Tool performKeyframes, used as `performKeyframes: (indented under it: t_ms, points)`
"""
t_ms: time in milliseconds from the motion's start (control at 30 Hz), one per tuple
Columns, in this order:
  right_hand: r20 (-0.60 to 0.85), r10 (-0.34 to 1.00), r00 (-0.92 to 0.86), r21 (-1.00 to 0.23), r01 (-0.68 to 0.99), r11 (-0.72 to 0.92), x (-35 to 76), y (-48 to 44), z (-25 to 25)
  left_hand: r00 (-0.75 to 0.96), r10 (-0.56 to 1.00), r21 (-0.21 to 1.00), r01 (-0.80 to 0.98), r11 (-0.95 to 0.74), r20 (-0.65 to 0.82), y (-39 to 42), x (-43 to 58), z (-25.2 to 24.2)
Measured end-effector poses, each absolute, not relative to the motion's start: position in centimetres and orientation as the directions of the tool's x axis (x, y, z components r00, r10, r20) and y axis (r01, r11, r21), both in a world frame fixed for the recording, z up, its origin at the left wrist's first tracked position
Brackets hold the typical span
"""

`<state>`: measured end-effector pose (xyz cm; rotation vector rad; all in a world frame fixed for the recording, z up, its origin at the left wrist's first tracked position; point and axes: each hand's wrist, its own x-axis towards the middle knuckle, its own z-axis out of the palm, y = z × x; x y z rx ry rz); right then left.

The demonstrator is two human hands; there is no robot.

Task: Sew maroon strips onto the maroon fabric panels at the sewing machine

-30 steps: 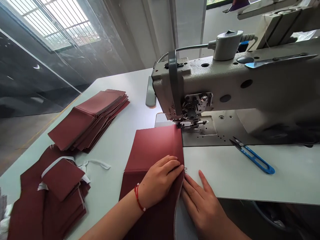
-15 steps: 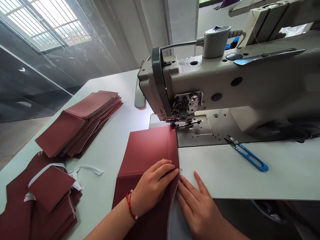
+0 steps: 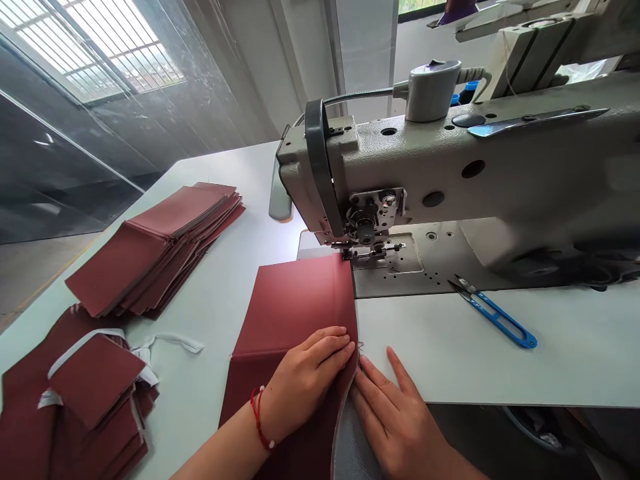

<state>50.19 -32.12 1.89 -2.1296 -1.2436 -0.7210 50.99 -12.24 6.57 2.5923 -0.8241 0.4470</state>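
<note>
A dark red leather-like panel lies under the presser foot of a sewing machine, with a stitched seam across it. My left hand, wearing a red cord bracelet, rests on the panel with fingers bent together over its right edge. Below that edge, a grey layer curves away from the red one. Against it lies my right hand, fingers stretched out and one spread apart to the right. Both thumbs are hidden. Loose thread ends stick out at the edge between the hands.
Blue thread snips lie right of the panel, near the machine bed. On the left are a stack of folded red panels and a pile of smaller red pieces with white strips. The table's front edge runs at lower right.
The view has shifted slightly, so the table items sit a little lower and further left. Both hands keep nearly the same place on the panel, which has hardly moved under the foot.
</note>
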Motion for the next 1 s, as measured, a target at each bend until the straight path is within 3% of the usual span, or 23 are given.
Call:
performKeyframes:
  t_ms: [200, 367, 500, 667, 1000]
  points:
    - [0.575, 0.680, 0.455, -0.337, 0.889, -0.310, 52.7, -34.1, 3.7, 0.749, -0.524, 0.184, -0.629, -0.756, 0.405, -12.4, 51.1, 6.7]
    - [0.517, 0.737, 0.436, -0.309, 0.898, -0.314, 54.5, -33.5, 4.1, 0.788, -0.458, 0.290, -0.590, -0.754, 0.412, -12.4, 50.6, 6.0]
    - [0.517, 0.747, 0.418, -0.284, 0.907, -0.311, 54.3, -33.0, 3.5, 0.907, -0.264, 0.435, -0.393, -0.810, 0.329, -12.7, 50.7, 6.5]
    - [0.518, 0.772, 0.369, -0.226, 0.929, -0.292, 54.2, -33.3, 3.4, 0.967, 0.072, 0.294, -0.003, -0.956, 0.244, -13.9, 52.3, 7.0]
    - [0.517, 0.783, 0.345, -0.225, 0.938, -0.264, 54.6, -33.5, 3.2, 0.968, 0.214, 0.410, 0.142, -0.901, 0.135, -15.0, 52.7, 5.9]
